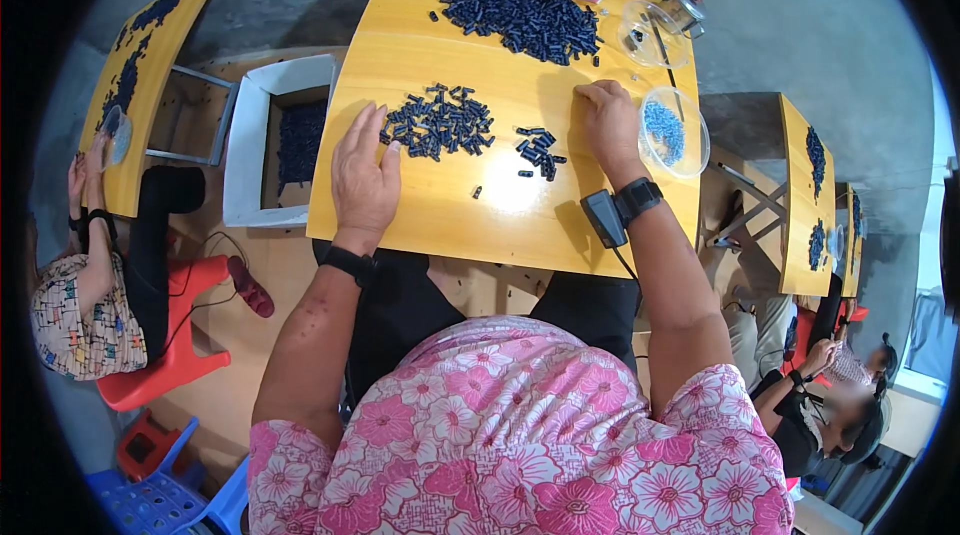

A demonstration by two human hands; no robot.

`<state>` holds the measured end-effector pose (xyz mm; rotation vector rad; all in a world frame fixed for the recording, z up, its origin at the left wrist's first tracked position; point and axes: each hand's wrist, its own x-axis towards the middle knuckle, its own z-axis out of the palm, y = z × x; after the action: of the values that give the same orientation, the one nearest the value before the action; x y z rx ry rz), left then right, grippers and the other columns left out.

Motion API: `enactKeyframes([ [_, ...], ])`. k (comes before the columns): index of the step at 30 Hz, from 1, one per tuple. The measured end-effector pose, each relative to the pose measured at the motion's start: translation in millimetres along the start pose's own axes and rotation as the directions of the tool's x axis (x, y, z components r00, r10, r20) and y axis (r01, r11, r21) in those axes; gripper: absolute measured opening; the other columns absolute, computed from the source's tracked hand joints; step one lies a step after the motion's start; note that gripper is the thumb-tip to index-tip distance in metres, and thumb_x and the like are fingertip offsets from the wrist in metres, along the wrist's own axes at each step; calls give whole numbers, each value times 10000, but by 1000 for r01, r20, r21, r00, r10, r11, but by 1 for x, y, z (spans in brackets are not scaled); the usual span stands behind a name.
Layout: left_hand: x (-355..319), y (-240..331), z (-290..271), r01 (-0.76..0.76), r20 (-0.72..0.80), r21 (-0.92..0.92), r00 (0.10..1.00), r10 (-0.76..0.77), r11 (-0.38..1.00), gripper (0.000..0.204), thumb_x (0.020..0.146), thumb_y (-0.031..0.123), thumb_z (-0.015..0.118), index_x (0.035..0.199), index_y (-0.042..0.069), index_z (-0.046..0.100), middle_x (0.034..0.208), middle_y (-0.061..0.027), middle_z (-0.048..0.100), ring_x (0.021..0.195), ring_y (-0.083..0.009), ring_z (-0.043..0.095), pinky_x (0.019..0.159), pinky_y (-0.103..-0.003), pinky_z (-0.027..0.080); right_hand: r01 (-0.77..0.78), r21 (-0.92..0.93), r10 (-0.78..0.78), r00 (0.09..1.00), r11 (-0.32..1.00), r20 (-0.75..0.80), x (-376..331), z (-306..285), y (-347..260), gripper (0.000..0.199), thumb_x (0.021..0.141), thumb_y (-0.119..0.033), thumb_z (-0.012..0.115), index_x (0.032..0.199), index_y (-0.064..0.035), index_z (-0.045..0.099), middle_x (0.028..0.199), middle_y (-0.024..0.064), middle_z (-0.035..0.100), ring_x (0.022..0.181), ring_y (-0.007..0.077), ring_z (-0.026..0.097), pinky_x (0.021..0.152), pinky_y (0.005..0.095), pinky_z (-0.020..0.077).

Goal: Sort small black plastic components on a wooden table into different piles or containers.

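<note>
Your hands rest on the table among dark parts.
Left hand lies flat, released, beside the middle pile; right hand curled, holding nothing visible, near the small pile and bowl.

Workshop: parts-strewn worktables, several workers

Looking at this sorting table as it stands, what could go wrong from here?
1. The clear bowl of light blue pieces overhangs the table edge beside the right hand; a nudge might tip it off.
2. A loose dark piece lies away from the middle pile, near the front edge; the left hand could sweep it to the floor.
3. The small cluster sits close to the middle pile, so the two may mix.
</note>
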<state>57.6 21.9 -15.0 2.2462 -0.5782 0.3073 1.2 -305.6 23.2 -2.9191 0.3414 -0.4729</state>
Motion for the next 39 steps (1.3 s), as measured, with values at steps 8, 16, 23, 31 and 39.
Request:
enactKeyframes([
  [8, 0, -1, -3, -23, 12, -8, 1000, 23, 1000, 458, 911, 103, 568, 1358, 21, 513, 1403, -179, 521, 1282, -352, 486, 1086, -422, 361, -74, 4, 73, 991, 997, 111, 2, -16, -10, 252, 800, 10, 588, 986, -73, 737, 1014, 158, 674, 887, 341, 659, 820, 401, 533],
  [16, 1, 0, -2, 17, 36, -8, 999, -17, 1000, 450, 927, 127, 552, 1364, 29, 512, 1410, -177, 515, 1298, -351, 478, 1098, -416, 355, -157, 163, 187, 965, 974, -182, 42, 28, 20, 262, 845, -115, 601, 1076, -76, 718, 1141, 146, 651, 1095, 334, 602, 936, 405, 483],
  [23, 1, 1, -3, -1, 28, -8, 1000, 1, 1000, 443, 928, 137, 555, 1357, 31, 518, 1406, -173, 519, 1285, -353, 488, 1090, -415, 363, -177, 120, 184, 982, 977, -51, 34, 30, 18, 233, 844, -99, 593, 1024, -87, 739, 1101, 150, 665, 1029, 340, 623, 923, 404, 491],
  [31, 1, 2, -1, -3, -9, -14, 1000, 3, 1000, 447, 891, 125, 608, 1323, 30, 548, 1384, -169, 539, 1238, -358, 509, 1061, -432, 378, -104, 236, 171, 943, 966, -287, 13, 31, 26, 362, 818, 33, 555, 1147, -62, 674, 1196, 163, 638, 1103, 345, 598, 965, 411, 476],
  [39, 0, 0, -1, 9, -6, -6, 1000, -9, 1000, 457, 889, 116, 603, 1333, 31, 539, 1389, -170, 536, 1246, -356, 504, 1067, -434, 375, -155, -37, 147, 976, 987, -159, 28, 42, 26, 301, 877, -40, 537, 1145, -6, 669, 1201, 149, 633, 1143, 355, 553, 1001, 432, 433],
])
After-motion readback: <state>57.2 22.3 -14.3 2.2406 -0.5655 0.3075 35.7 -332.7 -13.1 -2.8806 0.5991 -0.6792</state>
